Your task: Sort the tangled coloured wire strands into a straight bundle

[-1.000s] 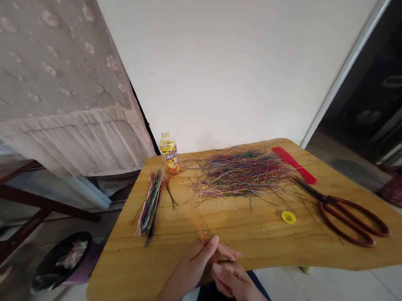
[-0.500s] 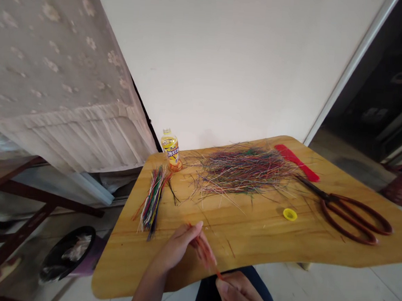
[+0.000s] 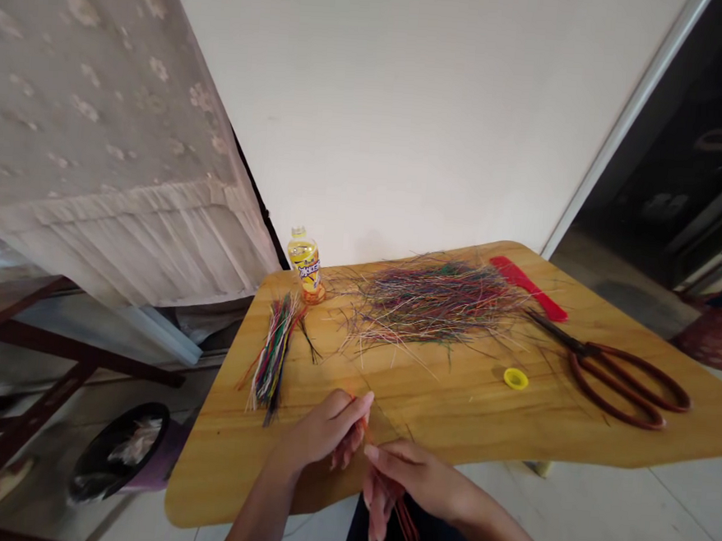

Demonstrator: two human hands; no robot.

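Orange wires [image 3: 406, 525] run between my two hands at the table's near edge, their loose ends hanging down below the right one. My left hand [image 3: 331, 429] is closed on the upper part of these wires, thumb on top. Close beside it, my right hand [image 3: 405, 480] pinches the same wires between thumb and fingers. Left of my hands lies a sorted bundle of coloured wires [image 3: 273, 355]. A wide loose heap of thin coloured wires [image 3: 439, 301] covers the far middle of the table.
Large scissors [image 3: 619, 375] with brown handles lie at the right, near a yellow ring-shaped cap [image 3: 515, 378]. A red strip [image 3: 529, 288] lies at the back right. An uncapped bottle [image 3: 305, 267] stands at the back left of the wooden table [image 3: 223, 467]. A bin [image 3: 131, 452] sits on the floor.
My right hand has moved up from below the table edge to beside my left hand. The orange wires' ends now hang beneath it. My left hand has shifted slightly.
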